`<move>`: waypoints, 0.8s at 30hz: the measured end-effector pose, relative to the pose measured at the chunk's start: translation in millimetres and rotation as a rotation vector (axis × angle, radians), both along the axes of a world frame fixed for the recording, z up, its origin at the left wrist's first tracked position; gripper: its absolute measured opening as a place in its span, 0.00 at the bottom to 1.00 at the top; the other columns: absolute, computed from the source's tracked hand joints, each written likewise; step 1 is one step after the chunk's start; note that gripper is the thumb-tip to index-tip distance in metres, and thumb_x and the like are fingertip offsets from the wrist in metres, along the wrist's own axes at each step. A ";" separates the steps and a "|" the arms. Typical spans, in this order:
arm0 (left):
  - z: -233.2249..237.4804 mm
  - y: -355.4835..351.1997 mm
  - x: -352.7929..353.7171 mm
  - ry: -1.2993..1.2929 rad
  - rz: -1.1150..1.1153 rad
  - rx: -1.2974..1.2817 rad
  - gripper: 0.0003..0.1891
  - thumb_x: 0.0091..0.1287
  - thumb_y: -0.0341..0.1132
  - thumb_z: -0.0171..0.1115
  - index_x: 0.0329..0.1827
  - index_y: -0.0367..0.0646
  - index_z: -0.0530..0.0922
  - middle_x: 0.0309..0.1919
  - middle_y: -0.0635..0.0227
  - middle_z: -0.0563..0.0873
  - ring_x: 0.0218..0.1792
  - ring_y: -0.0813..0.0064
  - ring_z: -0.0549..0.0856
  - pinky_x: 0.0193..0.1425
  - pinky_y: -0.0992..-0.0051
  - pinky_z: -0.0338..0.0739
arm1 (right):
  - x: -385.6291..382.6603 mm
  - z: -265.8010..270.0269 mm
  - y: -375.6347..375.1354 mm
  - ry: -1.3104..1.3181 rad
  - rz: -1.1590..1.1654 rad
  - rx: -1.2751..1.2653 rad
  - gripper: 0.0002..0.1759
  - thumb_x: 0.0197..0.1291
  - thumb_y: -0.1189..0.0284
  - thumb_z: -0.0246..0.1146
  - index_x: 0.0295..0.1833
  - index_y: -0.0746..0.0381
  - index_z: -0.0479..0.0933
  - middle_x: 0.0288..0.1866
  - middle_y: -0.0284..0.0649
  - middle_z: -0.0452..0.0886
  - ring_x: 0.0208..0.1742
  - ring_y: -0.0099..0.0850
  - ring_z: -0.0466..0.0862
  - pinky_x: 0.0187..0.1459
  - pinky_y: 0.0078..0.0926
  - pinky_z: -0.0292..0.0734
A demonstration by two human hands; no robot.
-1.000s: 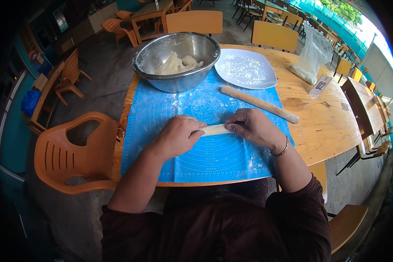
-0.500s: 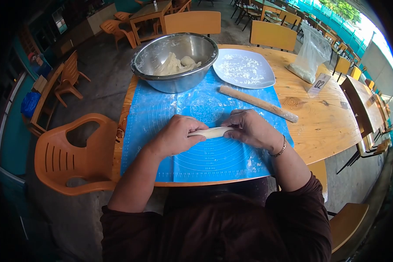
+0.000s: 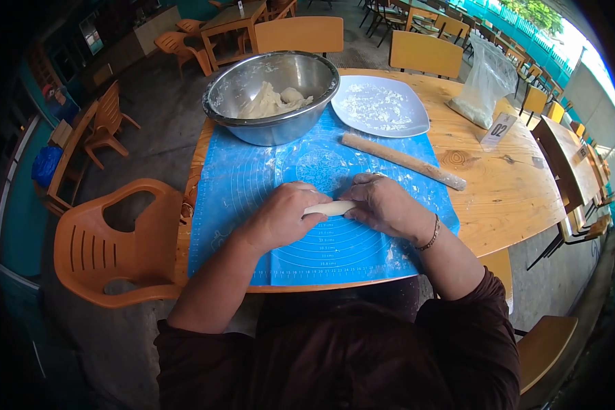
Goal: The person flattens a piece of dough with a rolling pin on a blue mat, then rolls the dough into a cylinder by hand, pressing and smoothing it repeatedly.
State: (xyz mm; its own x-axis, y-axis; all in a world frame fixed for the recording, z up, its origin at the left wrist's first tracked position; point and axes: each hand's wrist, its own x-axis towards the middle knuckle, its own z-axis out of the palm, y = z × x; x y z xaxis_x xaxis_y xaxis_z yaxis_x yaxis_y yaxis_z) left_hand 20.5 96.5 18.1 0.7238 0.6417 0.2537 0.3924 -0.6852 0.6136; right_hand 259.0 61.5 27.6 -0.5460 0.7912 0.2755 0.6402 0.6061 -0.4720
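A short pale roll of dough [image 3: 329, 208] is held crosswise between my hands, over the blue pastry mat [image 3: 321, 256] with printed rings and rulers. My left hand [image 3: 292, 210] pinches its left end between thumb and fingers. At the other end, my right hand [image 3: 379, 205] is closed on it, covering that tip. Whether the dough touches the mat cannot be made out. Beyond my hands stands a steel bowl [image 3: 280, 128] with a lump of dough [image 3: 275, 101] inside. A floury rolling pin [image 3: 403, 162] lies slanted to the right of the bowl.
A white plate [image 3: 417, 113] dusted with flour sits right of the bowl. Farther right on the wooden table [image 3: 506, 205] are a clear plastic bag [image 3: 484, 89] of white powder and a number card [image 3: 499, 130]. An orange chair [image 3: 116, 239] stands at the left edge.
My hands have drawn slightly closer together, and less of the dough shows between them. The right hand has shifted a little left. Bowl, plate and rolling pin stay put.
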 end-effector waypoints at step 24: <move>11.1 -10.4 1.8 0.160 -0.047 -0.404 0.14 0.76 0.38 0.61 0.55 0.36 0.76 0.44 0.56 0.86 0.42 0.63 0.86 0.47 0.65 0.79 | -3.0 19.2 -3.9 0.106 0.075 -0.564 0.17 0.65 0.61 0.70 0.48 0.65 0.84 0.36 0.48 0.86 0.39 0.40 0.86 0.45 0.36 0.79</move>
State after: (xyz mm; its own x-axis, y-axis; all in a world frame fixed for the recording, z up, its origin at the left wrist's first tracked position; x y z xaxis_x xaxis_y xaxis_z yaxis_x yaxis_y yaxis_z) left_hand 22.4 86.1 29.2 0.7645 0.6316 -0.1289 0.4783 -0.4218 0.7703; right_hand 256.0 57.6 46.8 -0.5986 0.7918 -0.1211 0.5367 0.2843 -0.7944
